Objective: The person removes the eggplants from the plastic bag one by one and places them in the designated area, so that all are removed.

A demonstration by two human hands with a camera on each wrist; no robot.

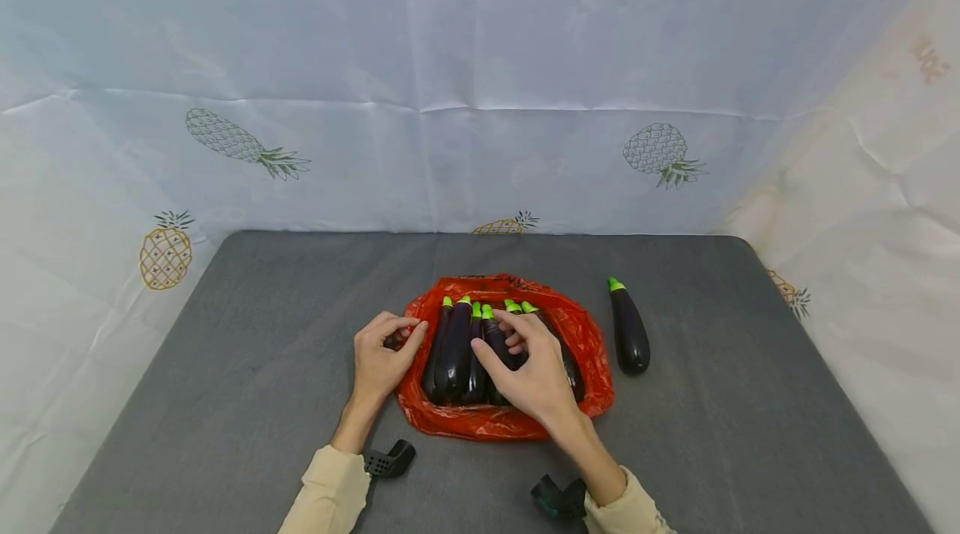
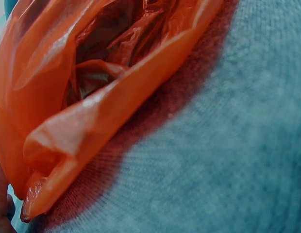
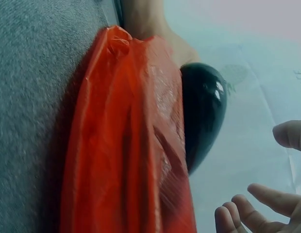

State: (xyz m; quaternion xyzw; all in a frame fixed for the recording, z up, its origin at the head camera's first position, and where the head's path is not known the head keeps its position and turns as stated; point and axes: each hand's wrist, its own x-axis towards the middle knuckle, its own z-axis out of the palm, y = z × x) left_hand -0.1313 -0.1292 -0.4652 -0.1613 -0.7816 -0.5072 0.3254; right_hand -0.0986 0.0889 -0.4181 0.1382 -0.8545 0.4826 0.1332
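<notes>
Several dark purple eggplants (image 1: 453,359) with bright green caps lie side by side in an opened red plastic bag (image 1: 480,426). At the bag's left rim is my left hand (image 1: 381,357), its thumb and fingertips pinching the plastic. In the left wrist view only a sliver of that hand shows, beside the folded bag edge (image 2: 102,111). My right hand (image 1: 536,371) hovers over the eggplants on the right side, thumb and fingers spread and holding nothing. From the right wrist, a rounded eggplant end (image 3: 204,107) shows above the bag's side.
A single eggplant (image 1: 630,330) lies on the grey table (image 1: 300,309), right of the bag. Behind the table hangs a white cloth (image 1: 480,167) printed with pineapples. Dark wrist cameras (image 1: 390,459) sit close over the tabletop near the front.
</notes>
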